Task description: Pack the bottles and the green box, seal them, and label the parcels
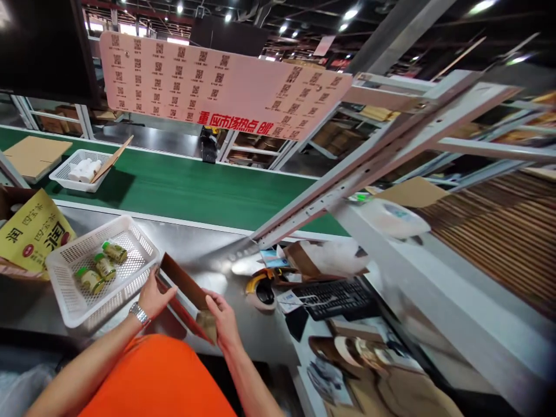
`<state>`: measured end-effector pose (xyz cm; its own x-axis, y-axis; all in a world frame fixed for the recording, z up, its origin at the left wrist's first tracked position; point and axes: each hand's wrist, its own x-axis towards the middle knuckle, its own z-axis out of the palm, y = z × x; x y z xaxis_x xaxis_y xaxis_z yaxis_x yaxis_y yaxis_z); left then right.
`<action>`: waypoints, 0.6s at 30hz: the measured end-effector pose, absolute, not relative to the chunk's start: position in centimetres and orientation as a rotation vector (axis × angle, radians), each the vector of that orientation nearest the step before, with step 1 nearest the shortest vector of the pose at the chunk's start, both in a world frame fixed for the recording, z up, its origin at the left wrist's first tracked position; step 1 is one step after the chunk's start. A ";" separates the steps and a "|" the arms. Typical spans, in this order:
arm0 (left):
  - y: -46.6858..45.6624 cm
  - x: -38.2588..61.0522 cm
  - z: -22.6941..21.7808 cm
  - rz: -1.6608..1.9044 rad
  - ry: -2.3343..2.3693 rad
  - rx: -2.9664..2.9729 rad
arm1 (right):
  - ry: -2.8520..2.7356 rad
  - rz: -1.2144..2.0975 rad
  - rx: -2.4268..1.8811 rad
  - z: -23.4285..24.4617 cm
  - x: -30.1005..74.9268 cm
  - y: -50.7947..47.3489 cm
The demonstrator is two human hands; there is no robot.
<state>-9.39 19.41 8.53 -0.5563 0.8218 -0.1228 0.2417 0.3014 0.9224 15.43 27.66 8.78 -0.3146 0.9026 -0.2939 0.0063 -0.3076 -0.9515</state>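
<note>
Orange fabric [158, 379], hands [155, 296] [225, 325] holding open cardboard box [185, 281], perforated plastic basket [141, 240]

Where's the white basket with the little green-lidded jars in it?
In the head view, the white basket sits toward the left on the metal counter, between the yellow packaging and the person's left hand, in front of the green belt.

From the wearer's head, one camera looks forward and down across the nearby metal bench [185, 238]
</note>
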 end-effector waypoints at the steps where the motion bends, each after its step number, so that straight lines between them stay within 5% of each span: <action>1: 19.1 -9.8 8.9 1.189 2.029 0.893 | -1.249 1.719 -1.162 8.9 15.5 27.9; 18: 14.6 -11.0 7.5 0.836 2.047 1.195 | -1.474 1.812 -1.267 4.6 14.4 30.8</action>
